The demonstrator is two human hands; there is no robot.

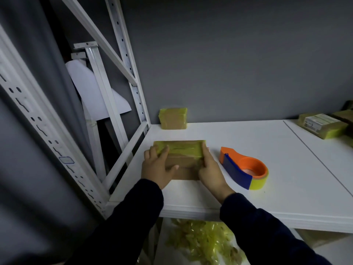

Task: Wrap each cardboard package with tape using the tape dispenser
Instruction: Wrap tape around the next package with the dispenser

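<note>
Your two hands bracket a flat cardboard package (pixel 187 161) lying near the front left of a white shelf (pixel 248 134). Your left hand (pixel 157 166) lies flat over the package's left end. Its fingers (pixel 152 153) reach onto the yellow tape band (pixel 181 149) across the far half, and the thumb is spread on bare cardboard. Your right hand (pixel 211 170) runs along the right end, fingers (pixel 205 153) straight against the edge. Neither hand curls round anything; both seem to be pressing the tape ends down the sides so they stick. The orange and blue tape dispenser (pixel 242 167) rests on its side just right of your right hand, unheld, likely parked within reach for the next band. A taped package (pixel 173 119) stands against the back wall, and more packages (pixel 322 126) lie at far right.
</note>
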